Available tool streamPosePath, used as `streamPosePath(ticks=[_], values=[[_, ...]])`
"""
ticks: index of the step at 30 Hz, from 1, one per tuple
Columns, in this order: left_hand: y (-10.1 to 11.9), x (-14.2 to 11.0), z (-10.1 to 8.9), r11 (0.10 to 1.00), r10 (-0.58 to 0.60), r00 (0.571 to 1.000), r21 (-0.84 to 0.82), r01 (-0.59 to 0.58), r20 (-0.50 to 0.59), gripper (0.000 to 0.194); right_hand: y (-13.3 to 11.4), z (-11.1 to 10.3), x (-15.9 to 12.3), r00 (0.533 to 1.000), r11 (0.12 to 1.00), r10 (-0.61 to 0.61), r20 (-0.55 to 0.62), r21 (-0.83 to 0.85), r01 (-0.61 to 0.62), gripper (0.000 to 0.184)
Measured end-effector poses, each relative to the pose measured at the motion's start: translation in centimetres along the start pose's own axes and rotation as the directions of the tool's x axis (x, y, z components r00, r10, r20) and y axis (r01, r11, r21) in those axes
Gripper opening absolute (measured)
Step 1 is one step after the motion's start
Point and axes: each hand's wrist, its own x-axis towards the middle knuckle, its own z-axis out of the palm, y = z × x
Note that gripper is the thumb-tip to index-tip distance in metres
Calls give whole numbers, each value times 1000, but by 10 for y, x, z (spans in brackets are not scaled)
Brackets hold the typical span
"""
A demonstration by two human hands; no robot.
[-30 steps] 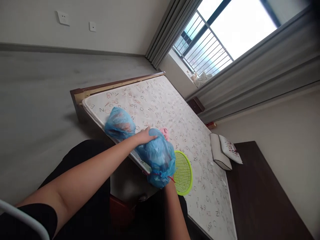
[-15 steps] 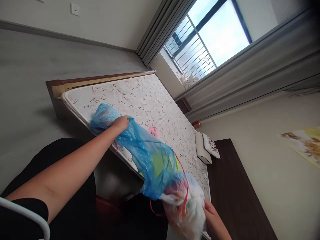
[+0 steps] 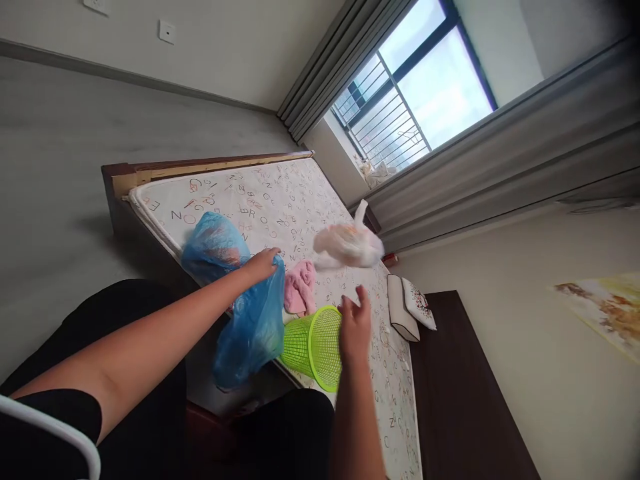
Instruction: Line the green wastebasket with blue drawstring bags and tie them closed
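My left hand (image 3: 261,265) grips the edge of a blue plastic bag (image 3: 253,333), part of which hangs over the side of the mattress. A fuller part of the blue plastic (image 3: 214,243), with something bunched inside, rests on the bed left of that hand. Fingers apart, my right hand (image 3: 356,323) reaches over the bed and holds nothing. Beyond it a whitish plastic bag (image 3: 349,245), blurred by motion, is in the air above the mattress. A lime-green mesh basket (image 3: 297,345) lies tilted between my hands, its opening facing right. Behind it is a pink fluffy cloth (image 3: 300,287).
The mattress (image 3: 280,200) with printed letters sits in a dark wooden bed frame (image 3: 113,193). Pillows (image 3: 413,307) lie near the dark headboard (image 3: 470,380) at right. A grey curtain (image 3: 480,147) hangs by the window, and a small dark nightstand (image 3: 373,220) stands below it.
My right hand has let go of the whitish bag, which has moved away across the bed. The blue bag has come off the green basket, now uncovered. My left hand keeps its hold.
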Motion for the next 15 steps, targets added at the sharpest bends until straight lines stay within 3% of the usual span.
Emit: streamPosePath(ticks=[1,3,5,7,9,10,12,15], values=[[2,-2,0,1000,19,1000,-16,-19,19,56,19,23,-1,997,995,-69,24,-70,70,72],[7,-6,-1,997,56,996,-50,-53,66,49,53,64,-17,986,990,-119,119,-57,126,78],[14,-10,-3,989,117,984,-108,-103,137,45,80,96,-38,973,999,17,228,24,-23,95],[22,-14,-6,962,214,950,-216,-165,227,43,101,117,-50,911,952,245,332,95,-290,108],[29,-17,-11,917,311,904,-342,-205,292,43,115,126,-46,843,899,351,409,105,-425,95],[31,-19,-14,898,340,891,-386,-212,302,44,118,126,-38,834,901,349,427,92,-424,82],[33,-21,-19,887,351,894,-405,-223,277,53,117,122,-14,882,944,287,374,45,-326,56],[33,-21,-25,910,317,935,-328,-252,161,72,101,107,32,983,983,169,75,-84,-163,39]])
